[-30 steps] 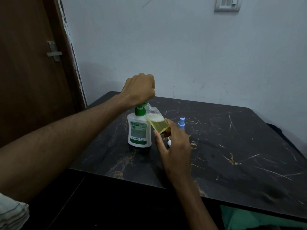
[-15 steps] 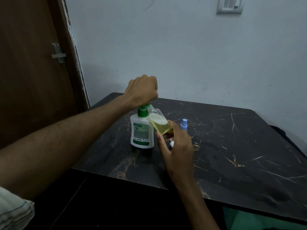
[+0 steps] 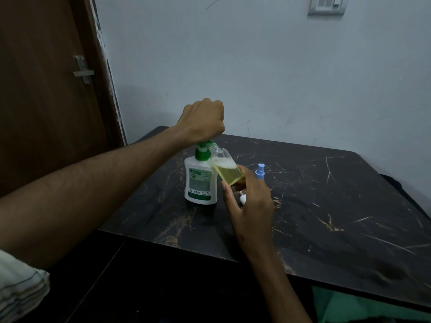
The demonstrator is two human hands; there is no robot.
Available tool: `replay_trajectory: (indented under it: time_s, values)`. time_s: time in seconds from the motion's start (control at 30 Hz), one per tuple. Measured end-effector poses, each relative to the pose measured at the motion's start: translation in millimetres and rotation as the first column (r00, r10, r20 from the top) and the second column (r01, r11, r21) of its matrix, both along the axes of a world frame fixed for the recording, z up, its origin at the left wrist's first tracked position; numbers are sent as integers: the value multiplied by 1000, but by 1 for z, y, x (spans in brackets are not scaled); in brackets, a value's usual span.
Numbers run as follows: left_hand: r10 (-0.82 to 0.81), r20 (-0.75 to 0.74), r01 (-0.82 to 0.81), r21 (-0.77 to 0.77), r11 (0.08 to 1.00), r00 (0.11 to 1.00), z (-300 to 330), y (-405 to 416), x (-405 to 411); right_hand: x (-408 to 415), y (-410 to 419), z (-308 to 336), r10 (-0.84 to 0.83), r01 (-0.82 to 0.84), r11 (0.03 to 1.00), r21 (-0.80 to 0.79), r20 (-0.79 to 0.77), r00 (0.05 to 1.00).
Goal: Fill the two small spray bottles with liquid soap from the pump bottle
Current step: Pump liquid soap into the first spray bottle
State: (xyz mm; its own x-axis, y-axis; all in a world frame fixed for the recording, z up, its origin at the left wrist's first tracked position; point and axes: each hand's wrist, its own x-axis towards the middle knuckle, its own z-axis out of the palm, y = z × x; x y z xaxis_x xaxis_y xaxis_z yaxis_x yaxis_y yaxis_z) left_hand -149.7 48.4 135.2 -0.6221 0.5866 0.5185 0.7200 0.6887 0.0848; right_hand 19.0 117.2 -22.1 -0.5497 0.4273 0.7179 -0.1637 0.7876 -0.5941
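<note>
The pump bottle [image 3: 201,180] stands upright on the dark marble-patterned table [image 3: 326,206], near its left front part. The left hand [image 3: 202,121] sits fisted on top of the green pump head, fingers curled down over it; the fingertips themselves are hidden under the knuckles.

The right hand [image 3: 250,201] grips the clear spray bottle [image 3: 225,167] by its lower end, thumb on the near side and fingers wrapped behind. The bottle is tilted, neck up and to the left, its open mouth just beside the pump spout. Yellow-green liquid fills roughly its lower half, with foam on top.

A blue spray cap [image 3: 259,170] shows just behind the right-hand fingers; what it sits on is hidden. A small white object [image 3: 243,199], probably a cap, lies against the palm.
</note>
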Motion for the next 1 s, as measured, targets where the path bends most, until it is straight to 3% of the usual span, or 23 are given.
replay_trajectory:
  time_s: [0.2, 0.77, 1.0]
  values:
    - [8, 19, -9, 64, 998, 1000, -7, -1, -5, 0, 1, 1, -3, 2, 1000, 7, 13, 1000]
    - [2, -28, -2, -9, 1000, 1000, 3, 1, 0, 0, 1, 0, -6, 5, 1000, 9, 31, 999]
    - [14, 16, -15, 52, 999, 1000, -4, 0, -1, -1, 1, 0, 13, -13, 1000, -6, 24, 1000]
